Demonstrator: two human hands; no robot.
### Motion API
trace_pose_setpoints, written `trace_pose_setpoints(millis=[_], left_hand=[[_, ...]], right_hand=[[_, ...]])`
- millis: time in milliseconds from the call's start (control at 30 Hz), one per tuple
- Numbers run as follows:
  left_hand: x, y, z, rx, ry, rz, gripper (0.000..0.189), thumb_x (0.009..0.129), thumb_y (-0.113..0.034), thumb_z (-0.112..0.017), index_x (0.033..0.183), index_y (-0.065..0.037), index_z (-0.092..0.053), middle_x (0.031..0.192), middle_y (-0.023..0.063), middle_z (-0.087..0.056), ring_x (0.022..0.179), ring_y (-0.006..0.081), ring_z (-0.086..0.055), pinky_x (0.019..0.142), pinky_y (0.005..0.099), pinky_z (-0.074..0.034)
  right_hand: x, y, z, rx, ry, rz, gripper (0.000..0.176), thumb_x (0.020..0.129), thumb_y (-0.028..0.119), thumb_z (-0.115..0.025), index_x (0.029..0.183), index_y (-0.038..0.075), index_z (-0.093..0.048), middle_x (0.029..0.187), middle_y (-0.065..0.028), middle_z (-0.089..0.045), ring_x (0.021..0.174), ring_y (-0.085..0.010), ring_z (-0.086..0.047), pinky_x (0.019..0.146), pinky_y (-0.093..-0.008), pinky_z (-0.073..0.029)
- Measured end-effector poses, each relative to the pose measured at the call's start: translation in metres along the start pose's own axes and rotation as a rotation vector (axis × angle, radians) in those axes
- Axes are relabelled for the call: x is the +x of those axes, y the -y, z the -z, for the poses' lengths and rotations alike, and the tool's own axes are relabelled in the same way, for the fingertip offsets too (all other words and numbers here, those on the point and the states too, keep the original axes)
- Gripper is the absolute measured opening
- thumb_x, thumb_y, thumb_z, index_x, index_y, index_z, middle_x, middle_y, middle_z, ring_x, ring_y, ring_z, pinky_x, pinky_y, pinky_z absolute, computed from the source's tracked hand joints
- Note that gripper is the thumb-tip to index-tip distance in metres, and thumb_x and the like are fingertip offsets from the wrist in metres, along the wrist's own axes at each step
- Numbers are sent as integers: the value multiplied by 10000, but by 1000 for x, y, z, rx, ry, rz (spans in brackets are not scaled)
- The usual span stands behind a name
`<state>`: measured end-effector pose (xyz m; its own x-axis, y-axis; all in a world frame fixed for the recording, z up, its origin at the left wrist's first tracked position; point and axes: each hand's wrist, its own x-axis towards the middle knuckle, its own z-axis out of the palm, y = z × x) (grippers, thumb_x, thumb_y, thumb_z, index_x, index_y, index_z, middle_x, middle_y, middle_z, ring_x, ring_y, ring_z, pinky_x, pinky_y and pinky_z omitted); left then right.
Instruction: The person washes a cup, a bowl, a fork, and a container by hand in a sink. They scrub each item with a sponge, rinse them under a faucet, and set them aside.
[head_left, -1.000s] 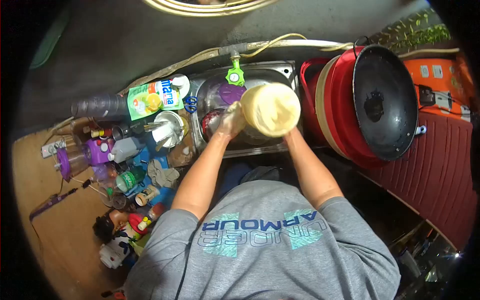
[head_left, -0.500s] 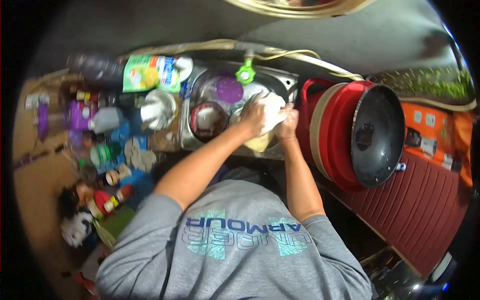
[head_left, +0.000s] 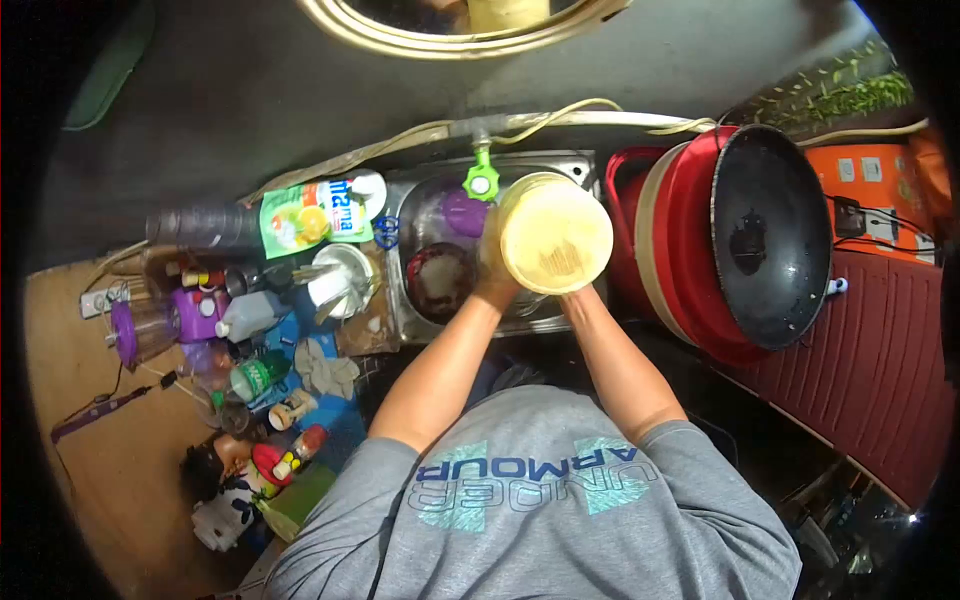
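A round pale-yellow tub [head_left: 555,238] is held up above the sink [head_left: 590,165], its flat round face toward me. Brownish marks show on the lower part of that face. My left hand [head_left: 494,270] grips the tub's left side, with the fingers partly hidden. Behind the tub's lower edge is my right hand [head_left: 575,296], mostly out of sight; its fingers do not show. In the sink lie a purple bowl [head_left: 464,213] and a red-rimmed bowl [head_left: 441,280]. A green-handled tap [head_left: 481,180] stands at the sink's back edge.
Stacked red basins [head_left: 672,250] and a black wok [head_left: 770,250] stand to the right. On the left are a refill pouch [head_left: 305,220], a white container of utensils [head_left: 340,280], a green bottle [head_left: 258,374] and a purple blender [head_left: 150,330]. A round mirror [head_left: 470,42] hangs above.
The yellow tub has come up from low in the sink, its round face now toward me. The white material between my hands is no longer visible. My view has shifted.
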<state>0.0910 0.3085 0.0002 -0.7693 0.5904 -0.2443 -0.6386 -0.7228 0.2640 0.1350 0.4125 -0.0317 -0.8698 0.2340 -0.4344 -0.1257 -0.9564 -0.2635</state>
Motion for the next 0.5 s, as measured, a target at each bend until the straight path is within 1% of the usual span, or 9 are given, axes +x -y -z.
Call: trace_pose_setpoints(millis=[100, 167, 233, 267, 300, 333, 367, 433, 500], left_hand=[[1, -17, 8, 535, -49, -18, 523, 1002, -422, -367, 1265, 0, -528, 1198, 136, -615, 1077, 214, -609, 931, 342, -495], [4, -2, 6, 382, -1, -27, 537, 1013, -410, -334, 1267, 29, -512, 1269, 154, -562, 1166, 216, -546, 1011, 368, -443], [4, 11, 0, 979, -115, -617, 511, 1007, -397, -372, 1232, 27, -546, 1162, 136, -620, 1040, 207, -615, 932, 336, -496], [6, 7, -4, 977, -225, -572, 479, 997, -381, -411, 1198, 22, -572, 1101, 122, -639, 986, 204, -629, 897, 328, -506], [8, 3, -8, 967, -332, -523, 448, 986, -366, -450, 1164, 17, -598, 1040, 108, -658, 932, 201, -643, 862, 319, -517], [5, -5, -7, 692, -352, -384, 422, 976, -353, -481, 1152, 9, -608, 1048, 100, -657, 945, 194, -638, 865, 318, -511], [1, -12, -6, 416, -363, -242, 396, 965, -339, -511, 1139, 0, -617, 1057, 91, -655, 958, 187, -632, 867, 316, -504], [3, -1, 17, 528, -436, -213, 391, 928, -332, -599, 1149, -10, -626, 1064, 80, -652, 943, 187, -629, 859, 317, -501], [5, 20, -4, 270, -636, -345, 351, 913, -336, -628, 1087, -32, -654, 1021, 55, -655, 905, 168, -621, 833, 299, -495]], right_hand=[[10, 40, 17, -41, 252, -293, 685, 889, 557, -465, 1312, 19, -488, 1264, -161, -576, 1103, -328, -594, 945, -489, -492], [17, 28, 18, -54, 233, -174, 630, 900, 506, -498, 1308, 26, -491, 1255, -154, -583, 1101, -313, -599, 929, -479, -510], [12, -11, 4, -39, 102, 243, 577, 910, 454, -531, 1303, 33, -495, 1245, -147, -591, 1099, -297, -605, 913, -468, -528], [9, -20, -1, -32, 76, 362, 552, 916, 428, -548, 1300, 36, -496, 1240, -144, -595, 1098, -290, -608, 905, -462, -537], [9, -1, 4, -31, 137, 196, 557, 921, 437, -532, 1309, 40, -488, 1255, -144, -585, 1116, -285, -596, 929, -455, -520], [10, 18, 11, -39, 194, 30, 562, 927, 446, -516, 1318, 45, -479, 1269, -145, -575, 1134, -281, -583, 952, -448, -504], [12, 29, 19, -42, 274, -295, 572, 939, 465, -484, 1335, 53, -462, 1298, -145, -554, 1169, -272, -558, 999, -434, -471], [33, 11, 35, -96, 275, -196, 566, 929, 472, -499, 1327, 70, -477, 1300, -130, -557, 1168, -272, -555, 994, -442, -470], [40, -15, 52, -188, 244, 32, 554, 910, 487, -527, 1310, 105, -508, 1302, -101, -562, 1167, -271, -550, 985, -460, -467]])
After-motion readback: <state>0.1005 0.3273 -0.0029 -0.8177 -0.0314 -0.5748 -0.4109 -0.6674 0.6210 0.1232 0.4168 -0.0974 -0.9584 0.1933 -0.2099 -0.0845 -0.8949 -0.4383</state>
